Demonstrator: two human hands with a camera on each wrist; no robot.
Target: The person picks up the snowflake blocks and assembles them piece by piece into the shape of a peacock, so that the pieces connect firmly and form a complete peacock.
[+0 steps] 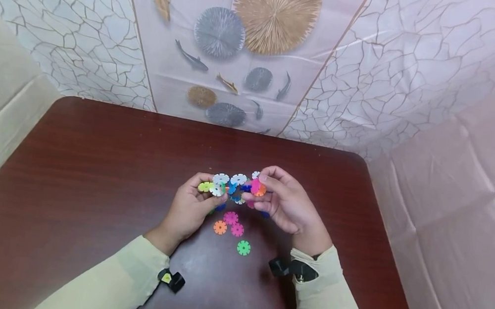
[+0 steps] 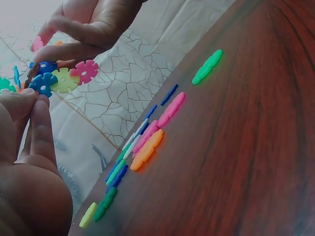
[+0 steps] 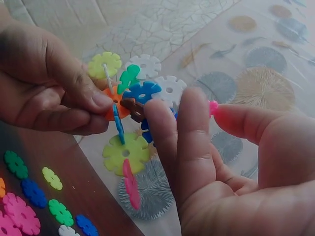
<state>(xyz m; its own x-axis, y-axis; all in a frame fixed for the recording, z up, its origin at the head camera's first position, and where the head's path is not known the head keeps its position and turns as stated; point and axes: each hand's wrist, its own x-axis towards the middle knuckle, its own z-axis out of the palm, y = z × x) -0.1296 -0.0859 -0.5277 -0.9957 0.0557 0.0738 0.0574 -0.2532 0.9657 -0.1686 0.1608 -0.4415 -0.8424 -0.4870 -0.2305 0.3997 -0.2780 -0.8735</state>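
Between both hands is a cluster of joined, notched plastic snowflake discs (image 3: pixel 141 93) in white, yellow, blue, orange, green and brown. My left hand (image 1: pixel 188 208) pinches its left side, with the thumb on an orange disc (image 3: pixel 115 101). A yellow disc (image 3: pixel 126 153) and a pink disc (image 3: pixel 131 184) hang below. On the other side my right hand (image 1: pixel 291 206) pinches a pink snowflake disc (image 1: pixel 255 185) between thumb and index finger, beside an orange one (image 1: pixel 261 190). Its other fingers stretch across the cluster and hide part of it in the right wrist view.
Loose discs lie on the dark wooden table (image 1: pixel 92 184) under the hands: pink (image 1: pixel 237 229), orange (image 1: pixel 220 227), green (image 1: pixel 243 247), and several blue, white and yellow ones. A patterned sheet (image 1: pixel 169 87) hangs behind the table's far edge.
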